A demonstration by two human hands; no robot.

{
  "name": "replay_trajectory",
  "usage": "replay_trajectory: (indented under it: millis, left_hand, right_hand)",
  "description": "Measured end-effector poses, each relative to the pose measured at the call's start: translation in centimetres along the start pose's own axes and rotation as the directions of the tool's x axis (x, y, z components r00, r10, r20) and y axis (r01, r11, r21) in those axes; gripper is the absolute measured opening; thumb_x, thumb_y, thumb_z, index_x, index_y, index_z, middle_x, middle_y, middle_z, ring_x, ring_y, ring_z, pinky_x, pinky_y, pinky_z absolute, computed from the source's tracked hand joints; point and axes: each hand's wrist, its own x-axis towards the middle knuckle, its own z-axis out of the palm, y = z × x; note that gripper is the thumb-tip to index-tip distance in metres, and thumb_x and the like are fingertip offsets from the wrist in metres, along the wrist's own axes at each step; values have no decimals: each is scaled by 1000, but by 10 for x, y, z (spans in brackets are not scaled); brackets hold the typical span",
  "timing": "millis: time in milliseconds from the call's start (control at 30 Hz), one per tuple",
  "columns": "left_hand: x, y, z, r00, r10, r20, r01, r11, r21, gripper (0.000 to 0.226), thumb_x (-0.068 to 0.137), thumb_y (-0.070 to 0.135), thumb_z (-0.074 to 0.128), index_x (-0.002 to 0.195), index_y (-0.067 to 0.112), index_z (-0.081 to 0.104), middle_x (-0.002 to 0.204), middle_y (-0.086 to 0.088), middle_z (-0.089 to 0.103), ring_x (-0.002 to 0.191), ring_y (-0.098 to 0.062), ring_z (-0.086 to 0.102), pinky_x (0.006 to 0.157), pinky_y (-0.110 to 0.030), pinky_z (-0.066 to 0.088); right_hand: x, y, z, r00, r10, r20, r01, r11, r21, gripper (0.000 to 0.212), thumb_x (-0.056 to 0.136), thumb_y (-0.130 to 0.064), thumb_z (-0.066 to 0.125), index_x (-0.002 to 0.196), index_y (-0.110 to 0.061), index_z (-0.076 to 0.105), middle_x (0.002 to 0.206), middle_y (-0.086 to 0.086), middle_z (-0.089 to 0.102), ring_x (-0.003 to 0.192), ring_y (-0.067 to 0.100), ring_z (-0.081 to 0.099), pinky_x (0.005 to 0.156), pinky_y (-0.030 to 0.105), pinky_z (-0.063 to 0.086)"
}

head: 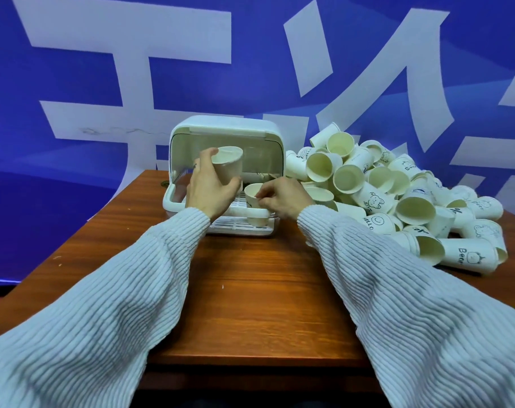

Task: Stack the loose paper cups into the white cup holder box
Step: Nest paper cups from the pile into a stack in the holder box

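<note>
Item 1: white cup holder box [268, 134], back-centre of wooden table [250, 290], lid up, front open, slatted tray [238, 225] showing at the bottom.

Item 2: left hand [209, 187], fingers curled round a paper cup [228, 164], mouth up and tilted a bit twd viewer, held in front of the box opening, above the tray.

Item 3: right hand [282, 198], fingertips pinching the rim of a second cup [254, 201]. This one sits upright at the box's front rail; whether its base is on the tray or just outside, can't tell.

Item 4: loose cup pile [397, 195], right of box and touching its side; dozens, mostly on their sides, some w/ printed bears & "HELLO".

Item 5: grey ribbed sleeves [103, 319], both arms; blue backdrop [73, 69] w/ large white characters behind.

Handling note, as I judge it: step in hand is nesting one cup into the other, then seating the pair in the box. Keep the lower cup pinned by the rim so it doesn't skate on the slats. Bring the upper cup straight & level over it before dropping in; tilted entry will jam or dent the paper rim. Light grip only, walls crush easily. Mind the right sleeve near the pile: a nudge could send cups rolling off the table edge.
</note>
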Motion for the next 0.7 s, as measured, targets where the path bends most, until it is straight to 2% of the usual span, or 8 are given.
replay_trajectory:
  millis: [100, 200, 267, 333, 467, 633, 700]
  left_hand:
    - [0, -5, 2, 998, 38, 43, -39, 999, 18, 70, 87, 32, 77, 145, 20, 39, 142, -9, 52, 126, -29, 52, 95, -33, 42]
    - [4, -3, 5, 998, 55, 39, -54, 998, -23, 73, 85, 33, 80, 145, 19, 41, 142, -9, 53, 127, -28, 52, 101, -38, 47]
    - [9, 4, 7, 997, 73, 31, -71, 997, -43, 75, 84, 33, 82, 146, 20, 42, 140, -10, 53, 126, -29, 53, 104, -44, 48]
    - [15, 11, 11, 994, 99, 46, -97, 994, -45, 77, 83, 32, 83, 147, 20, 41, 139, -10, 52, 126, -29, 53, 104, -46, 48]
    - [21, 23, 29, 989, 126, 77, -123, 992, -39, 81, 83, 32, 84, 149, 21, 38, 143, -9, 51, 129, -29, 52, 106, -48, 48]
    - [20, 24, 52, 978, 109, 179, -132, 984, 121, 85, 86, 32, 80, 154, 21, 32, 150, -12, 48, 134, -34, 50, 108, -48, 43]
    - [18, 24, 58, 959, 81, 272, -153, 955, 253, 83, 88, 38, 76, 156, 21, 31, 151, -12, 47, 133, -36, 52, 106, -52, 46]
  right_hand:
    - [-3, 0, -1, 1000, -6, 5, 6, 1000, 3, 26, 95, -36, 63, 112, -24, 79, 114, -5, 77, 108, 16, 68, 96, 31, 50]
    - [-7, 3, -11, 997, -35, -72, 39, 998, 50, 37, 97, -44, 59, 123, -24, 75, 120, -7, 75, 109, 11, 66, 94, 27, 48]
    - [-10, 9, -20, 989, -26, -143, 41, 994, 105, 34, 97, -43, 59, 121, -25, 75, 118, -10, 75, 108, 7, 65, 93, 26, 48]
    - [-15, 17, -28, 983, -4, -182, 31, 989, 145, 32, 96, -45, 59, 115, -26, 77, 113, -12, 76, 107, 7, 67, 96, 31, 52]
    - [-28, 34, -39, 980, 19, -196, 1, 995, 104, 30, 97, -46, 58, 103, -25, 79, 103, -13, 76, 97, 9, 65, 89, 34, 52]
    - [-47, 55, -48, 979, 41, -198, -20, 994, 103, 39, 100, -55, 50, 85, -27, 73, 86, -14, 72, 86, 11, 64, 80, 35, 49]
    - [-53, 62, -54, 976, 48, -211, -25, 994, 109, 43, 102, -52, 50, 90, -20, 76, 88, -6, 74, 88, 15, 65, 82, 38, 51]
